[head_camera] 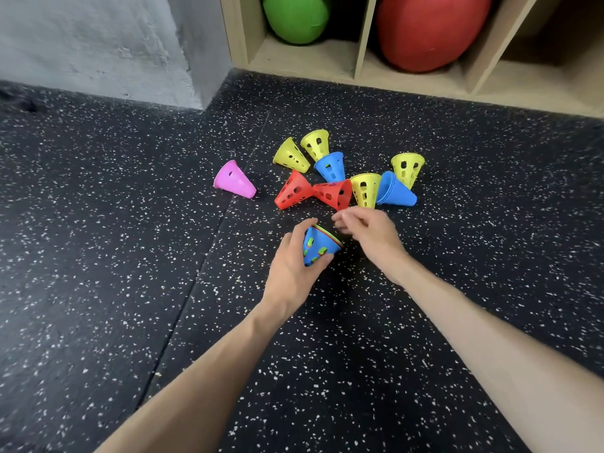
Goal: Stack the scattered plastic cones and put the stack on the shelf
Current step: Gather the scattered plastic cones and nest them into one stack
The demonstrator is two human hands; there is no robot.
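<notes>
My left hand (295, 259) grips a small stack of nested cones (318, 245), blue outermost with red and green rims showing, held tilted just above the floor. My right hand (366, 232) hovers beside the stack's wide end with fingers loosely curled and nothing in them. Just beyond lie scattered cones on their sides: two red cones (294, 191) (335, 192), several yellow ones (289, 155) (364, 189), a blue cone (331, 166), a nested blue pair (394, 191) and a pink cone (233, 179) off to the left.
A wooden shelf (359, 65) with floor-level compartments stands at the back, holding a green ball (295, 16) and a red ball (428, 29). A grey wall corner (183, 60) juts out at the left. The floor is black speckled rubber (130, 256).
</notes>
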